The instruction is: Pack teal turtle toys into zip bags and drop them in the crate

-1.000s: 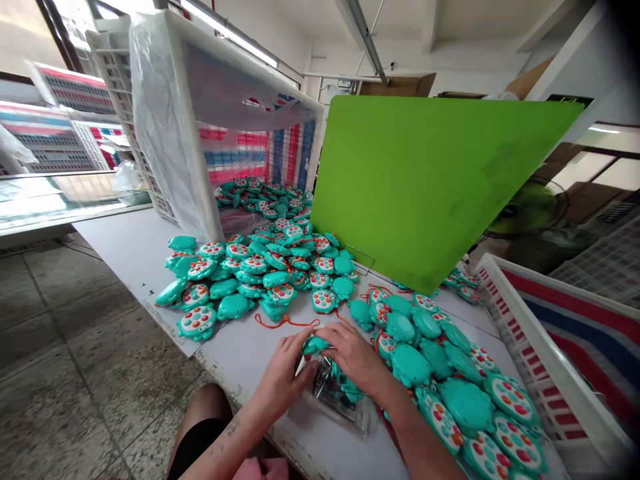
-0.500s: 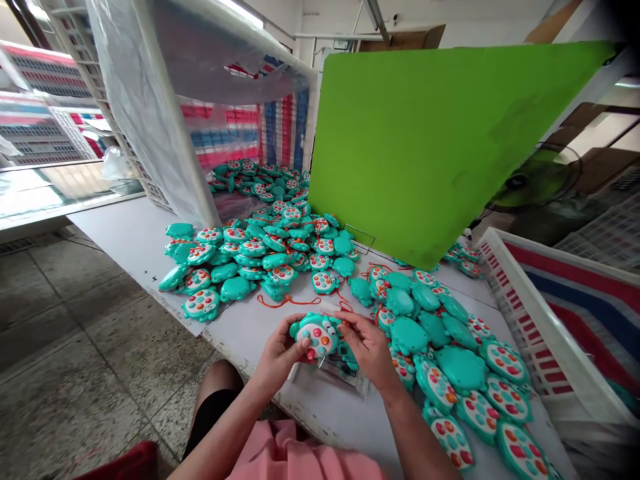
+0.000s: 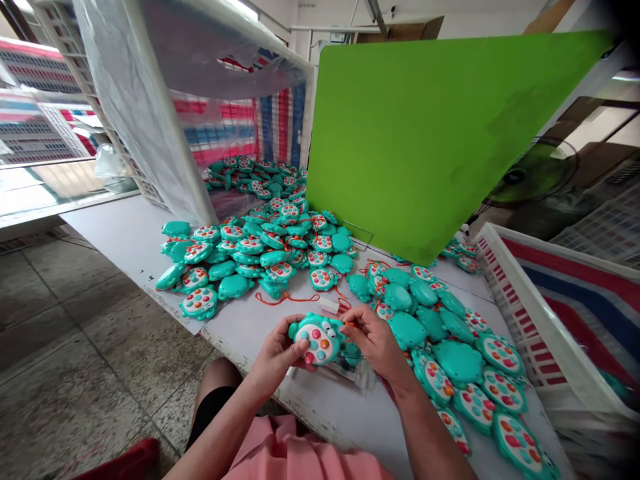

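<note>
My left hand (image 3: 275, 357) grips a teal frog-shaped toy (image 3: 316, 339) by its left side, its face of coloured buttons turned up. My right hand (image 3: 373, 337) is closed on the toy's right side, fingertips pinching near an orange cord. The toy is lifted just above a clear plastic tray (image 3: 345, 373) on the white table (image 3: 260, 333). A heap of the same teal toys (image 3: 260, 250) lies beyond my hands, and another heap (image 3: 450, 353) spreads along my right arm.
A green board (image 3: 425, 140) stands upright behind the toys. A white crate lined with plastic film (image 3: 165, 120) lies tipped on its side at the back left, toys spilling from it. A white crate (image 3: 550, 320) sits at the right. The table's front edge meets a terrazzo floor (image 3: 75, 373).
A second ago both hands pressed a toy down by the clear tray. They have since lifted it and turned its button face up, holding it between them. The camera tilted downward.
</note>
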### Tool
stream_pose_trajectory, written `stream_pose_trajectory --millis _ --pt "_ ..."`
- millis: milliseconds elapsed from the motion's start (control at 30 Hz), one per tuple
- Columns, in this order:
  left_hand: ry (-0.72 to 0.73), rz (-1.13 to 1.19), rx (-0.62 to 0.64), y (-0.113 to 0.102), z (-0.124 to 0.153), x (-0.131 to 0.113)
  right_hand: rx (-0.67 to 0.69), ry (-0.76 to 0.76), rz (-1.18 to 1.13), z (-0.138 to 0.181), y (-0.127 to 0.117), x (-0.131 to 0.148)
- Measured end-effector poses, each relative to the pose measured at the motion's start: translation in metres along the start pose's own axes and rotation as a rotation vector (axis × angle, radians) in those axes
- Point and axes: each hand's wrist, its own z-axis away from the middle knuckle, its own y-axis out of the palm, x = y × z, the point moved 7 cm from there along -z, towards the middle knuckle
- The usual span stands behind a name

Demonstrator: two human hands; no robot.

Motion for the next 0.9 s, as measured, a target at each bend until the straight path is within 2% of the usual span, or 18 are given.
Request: stream_pose_trajectory --millis 167,267,333,433,467,500,600,667,800,900 --pt "-0.012 -0.039 -0.006 0.001 0.001 -0.001 0.064 -0.035 0.159 0.001 0.006 0.008" --pt "-0.022 -0.035 -0.019 0.003 0.002 0.001 0.087 -0.020 0.150 -0.001 0.011 0.006" --pt "-0.026 0.015 -0.024 0.005 0.002 0.002 -0.023 0.018 0.061 -0.004 0.006 0.001" --pt "-0.030 0.108 -0.034 0.009 0.002 0.001 -0.321 0.048 -0.030 -0.004 -0.013 -0.005" --pt "-0.027 0.128 -0.041 0.010 0.002 0.000 -0.371 0.055 -0.039 -0.002 -0.015 -0.006" --pt "-0.019 0.138 -0.050 0.010 0.002 -0.001 -0.366 0.063 -0.049 -0.001 -0.013 -0.006" --pt "0.009 0.108 -0.076 0.011 0.003 -0.006 -0.130 0.095 -0.091 0.005 0.011 -0.007" --pt "0.021 0.046 -0.080 0.012 0.003 -0.007 -0.037 0.116 -0.100 0.012 0.027 -0.008" --pt "0.075 -0.080 -0.034 0.016 0.003 -0.010 -0.078 0.216 -0.120 0.020 0.037 -0.019" --pt "0.061 -0.144 -0.017 0.017 0.003 -0.007 -0.053 0.242 -0.150 0.019 0.040 -0.021"
